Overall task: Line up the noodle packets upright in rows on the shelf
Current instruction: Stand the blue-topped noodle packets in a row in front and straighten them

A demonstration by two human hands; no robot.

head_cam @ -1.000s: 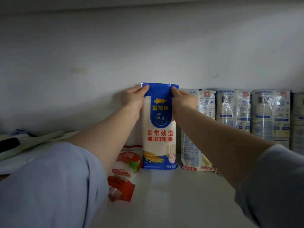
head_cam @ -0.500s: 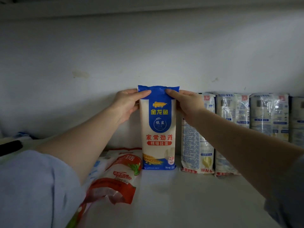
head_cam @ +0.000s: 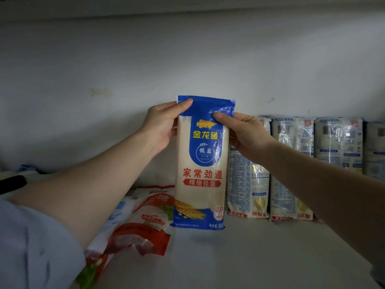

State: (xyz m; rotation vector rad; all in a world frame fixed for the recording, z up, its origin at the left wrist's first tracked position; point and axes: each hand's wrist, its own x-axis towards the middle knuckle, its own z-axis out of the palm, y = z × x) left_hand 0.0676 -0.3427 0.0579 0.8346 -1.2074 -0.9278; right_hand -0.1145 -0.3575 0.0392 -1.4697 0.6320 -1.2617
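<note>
Now my left hand (head_cam: 160,126) and right hand (head_cam: 248,134) both pinch the blue top of the noodle packet (head_cam: 201,163), upright on the white shelf (head_cam: 239,257), just left of the standing packets row (head_cam: 295,167).

Blue-and-white noodle packet (head_cam: 201,163) stands upright on the shelf (head_cam: 239,257), gripped near its top by the left hand (head_cam: 161,124) and right hand (head_cam: 245,135), thumbs on its front. Row of upright packets (head_cam: 295,167) just right, against the back wall. Red bags (head_cam: 137,224) lie flat at left.
</note>
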